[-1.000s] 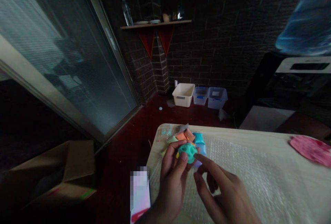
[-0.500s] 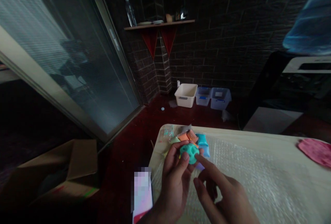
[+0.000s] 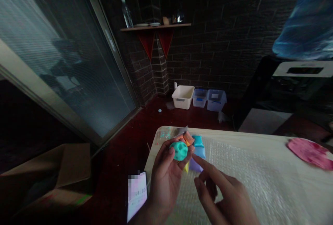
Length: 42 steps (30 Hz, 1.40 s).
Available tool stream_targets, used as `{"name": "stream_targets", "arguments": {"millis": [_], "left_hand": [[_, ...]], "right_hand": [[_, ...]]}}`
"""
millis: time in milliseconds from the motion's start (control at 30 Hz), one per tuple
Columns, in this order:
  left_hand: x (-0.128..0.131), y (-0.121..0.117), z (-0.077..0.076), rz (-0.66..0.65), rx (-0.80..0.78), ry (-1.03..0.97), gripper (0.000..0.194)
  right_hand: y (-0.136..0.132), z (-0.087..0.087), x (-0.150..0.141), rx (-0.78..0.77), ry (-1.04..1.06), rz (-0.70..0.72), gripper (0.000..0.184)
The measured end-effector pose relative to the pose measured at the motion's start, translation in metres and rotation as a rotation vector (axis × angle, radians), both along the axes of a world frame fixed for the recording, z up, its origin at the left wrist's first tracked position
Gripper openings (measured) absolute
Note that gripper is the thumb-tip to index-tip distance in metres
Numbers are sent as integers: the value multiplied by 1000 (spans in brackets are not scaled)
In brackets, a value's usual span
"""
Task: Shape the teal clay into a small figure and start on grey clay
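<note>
The left hand [image 3: 166, 176] is closed around a green lump [image 3: 178, 150], with the thumb on the near side and the fingers behind. The lump is rounded, with shallow dents in its face, and is positioned above the table [image 3: 270, 140]. The right hand [image 3: 221, 187] grips nothing: index finger extended toward the left fingertips, thumb apart, remaining fingers curled.

Behind the left hand lie packets in orange [image 3: 188, 137], teal [image 3: 197, 141], blue [image 3: 199, 152], purple [image 3: 195, 165] and yellow [image 3: 186, 167]. Bubble wrap [image 3: 239, 169] covers much of the tabletop. A pink item [image 3: 309, 153] lies at the right.

The phone [image 3: 137, 197], at the table's left edge, displays large characters ending in "30"; the preceding ones are unclear, and part of the screen is pixelated.

On the floor beyond, a white bin [image 3: 183, 98] adjoins two clear bins; the right clear bin [image 3: 216, 102] shows a pale label, illegible. The dispenser [image 3: 279, 69] has faint panel marking, too small to read.
</note>
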<state>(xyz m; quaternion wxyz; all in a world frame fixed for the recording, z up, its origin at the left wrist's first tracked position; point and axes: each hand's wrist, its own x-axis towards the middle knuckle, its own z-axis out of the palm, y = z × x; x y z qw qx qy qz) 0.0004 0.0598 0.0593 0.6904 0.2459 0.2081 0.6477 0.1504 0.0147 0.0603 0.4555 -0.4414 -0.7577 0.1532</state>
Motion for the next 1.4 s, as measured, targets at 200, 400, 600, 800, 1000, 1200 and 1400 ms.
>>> {"name": "stream_targets", "arguments": {"millis": [200,400,600,800,1000,1200,1400], "left_hand": [[-1,1,2,-25,-82,-17,24],[1,4,5,-19,-235,-16,30],[-1,6,5,-70,-241,-56,29],[-3,5,1,-130,-164,-55,27],[-1,1,-1,-128,-102,-26,25],[-1,0,-3,-88,-65,28,27],[0,0,-1,-88,-66,38,30]], "right_hand": [[1,-1,-1,-17,9,7,49],[2,-4,1,-3,-9,23,45],[2,-4,1,-40,-25,34,46],[2,-4,-1,-29,-32,41,53],[3,-7,-3,-32,-64,14,56],[4,-7,-4,-26,-41,40,54],[6,-12,-1,-126,42,72,45]]}}
